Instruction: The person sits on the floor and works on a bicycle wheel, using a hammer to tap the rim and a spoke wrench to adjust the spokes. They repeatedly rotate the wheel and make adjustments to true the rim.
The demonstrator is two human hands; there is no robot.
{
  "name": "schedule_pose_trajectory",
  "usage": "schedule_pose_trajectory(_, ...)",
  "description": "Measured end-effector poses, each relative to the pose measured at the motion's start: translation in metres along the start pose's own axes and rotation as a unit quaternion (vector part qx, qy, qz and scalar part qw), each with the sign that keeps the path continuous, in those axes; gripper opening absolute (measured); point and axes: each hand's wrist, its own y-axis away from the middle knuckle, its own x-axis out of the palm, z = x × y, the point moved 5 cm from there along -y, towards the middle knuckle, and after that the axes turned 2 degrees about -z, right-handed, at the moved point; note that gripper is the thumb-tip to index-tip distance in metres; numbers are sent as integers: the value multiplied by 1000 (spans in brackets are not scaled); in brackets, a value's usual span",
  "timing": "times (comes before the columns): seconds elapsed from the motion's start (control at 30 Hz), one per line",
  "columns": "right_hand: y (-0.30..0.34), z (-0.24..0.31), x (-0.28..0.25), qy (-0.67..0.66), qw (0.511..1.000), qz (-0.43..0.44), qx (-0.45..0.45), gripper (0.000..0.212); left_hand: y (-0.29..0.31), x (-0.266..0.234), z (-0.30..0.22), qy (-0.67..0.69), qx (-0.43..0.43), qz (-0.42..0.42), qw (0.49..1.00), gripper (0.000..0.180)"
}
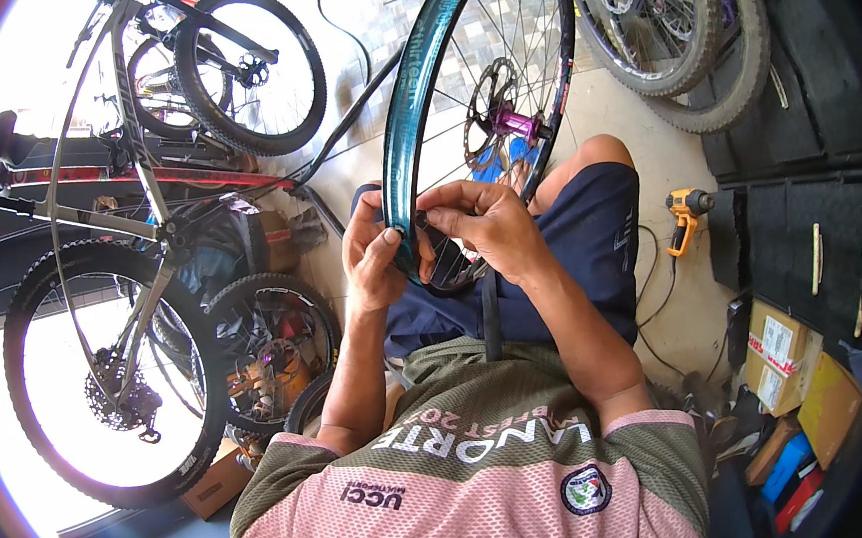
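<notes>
A bare bicycle wheel stands between my knees, its rim bed lined with shiny teal rim tape [417, 108]. At its middle are a purple hub [517, 125] and a dark disc rotor [490, 98]. My left hand [369, 265] is closed around the near part of the rim, with the thumb pressed on the taped channel. On the spoke side of that same part, my right hand [494, 228] has thumb and fingertips pinched together against the rim. Whatever lies between those fingertips is too small or hidden to make out.
To the left, a grey bicycle frame [140, 139] with its rear wheel stands close by. Loose wheels [272, 333] lie near my left arm. A yellow heat gun [687, 219] with a cord rests on the floor at right, near cardboard boxes [780, 353]. More tyres [735, 65] stand at far right.
</notes>
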Motion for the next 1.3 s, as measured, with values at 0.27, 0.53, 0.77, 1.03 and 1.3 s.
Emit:
schedule_pose_trajectory(0.27, 7, -6, 2, -26, 999, -11, -36, 16, 5, 2, 2, 1, -58, -25, 998, 53)
schedule_pose_trajectory(0.53, 17, 13, 10, 77, 991, 3, -110, 17, 13, -12, 5, 28, -52, -49, 997, 43)
schedule_pose_trajectory(0.77, 15, -4, 11, 133, 974, 68, -173, 30, 12, -20, 7, 70, -68, -53, 994, 34)
schedule_pose_trajectory(1.03, -2, -53, -82, -169, 961, -219, 2, 19, 25, -37, 7, 106, -59, -30, 992, 30)
schedule_pose_trajectory(1.3, 5, -38, -73, -63, 991, -113, -30, 22, 36, -45, 3, 125, -70, -16, 990, 37)
